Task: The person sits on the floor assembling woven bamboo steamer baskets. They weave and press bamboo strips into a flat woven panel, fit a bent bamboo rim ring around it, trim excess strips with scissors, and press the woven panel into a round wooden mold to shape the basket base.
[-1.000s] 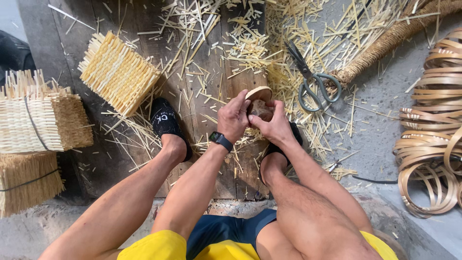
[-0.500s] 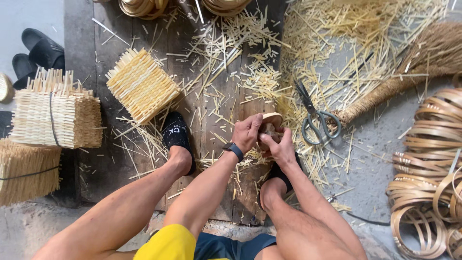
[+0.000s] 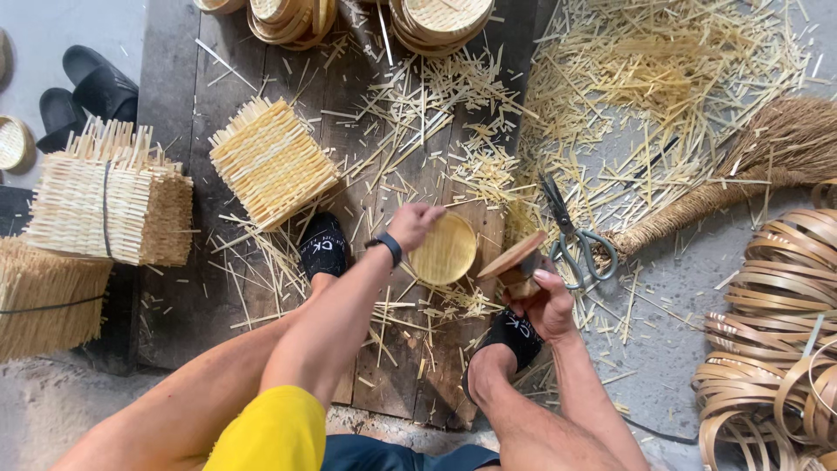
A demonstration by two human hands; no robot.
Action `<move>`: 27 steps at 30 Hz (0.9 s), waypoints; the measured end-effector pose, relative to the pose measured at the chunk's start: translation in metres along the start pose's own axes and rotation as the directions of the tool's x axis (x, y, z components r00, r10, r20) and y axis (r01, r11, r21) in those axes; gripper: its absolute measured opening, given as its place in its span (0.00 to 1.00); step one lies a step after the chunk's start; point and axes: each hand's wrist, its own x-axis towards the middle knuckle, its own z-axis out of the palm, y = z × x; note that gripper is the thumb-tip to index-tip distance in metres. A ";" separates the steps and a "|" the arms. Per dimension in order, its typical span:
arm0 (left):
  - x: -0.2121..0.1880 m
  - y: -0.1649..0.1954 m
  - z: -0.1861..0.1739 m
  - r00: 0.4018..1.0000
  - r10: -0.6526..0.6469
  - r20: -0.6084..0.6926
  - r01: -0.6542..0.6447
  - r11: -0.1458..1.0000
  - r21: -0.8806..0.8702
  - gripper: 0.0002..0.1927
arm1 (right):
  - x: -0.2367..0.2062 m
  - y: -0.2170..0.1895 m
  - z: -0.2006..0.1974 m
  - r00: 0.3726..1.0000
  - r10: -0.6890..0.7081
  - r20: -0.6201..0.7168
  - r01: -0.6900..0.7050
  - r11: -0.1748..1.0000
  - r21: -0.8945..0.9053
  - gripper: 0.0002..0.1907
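While the left hand (image 3: 413, 223) pinches a round, pale woven bamboo tray (image 3: 443, 249), the right hand's (image 3: 545, 301) grip holds a wooden block (image 3: 516, 264) — tilted.

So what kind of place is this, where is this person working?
Most likely a small bamboo-weaving workshop, with work done on the floor. Stacks of square woven mats, coils of bamboo strip and split cuttings lie around, and the left hand holds a small round woven tray.

One head-worn camera looks steeply down, fairly near, at the wooden board (image 3: 261, 288) floor.
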 end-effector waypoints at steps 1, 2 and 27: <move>0.006 0.012 -0.013 0.999 -0.051 0.013 0.051 0.998 -0.023 0.17 | -0.001 0.002 -0.005 0.999 -0.001 -0.034 0.001 1.000 0.010 0.30; 0.015 0.028 -0.028 0.997 0.024 -0.077 -0.029 0.998 -0.060 0.17 | -0.001 0.007 -0.010 0.999 0.006 -0.045 -0.004 1.000 0.030 0.29; -0.037 -0.025 0.004 1.000 0.030 -0.001 -0.030 0.969 -0.243 0.24 | 0.058 0.074 -0.001 0.986 0.013 -0.163 -0.083 0.900 -0.428 0.19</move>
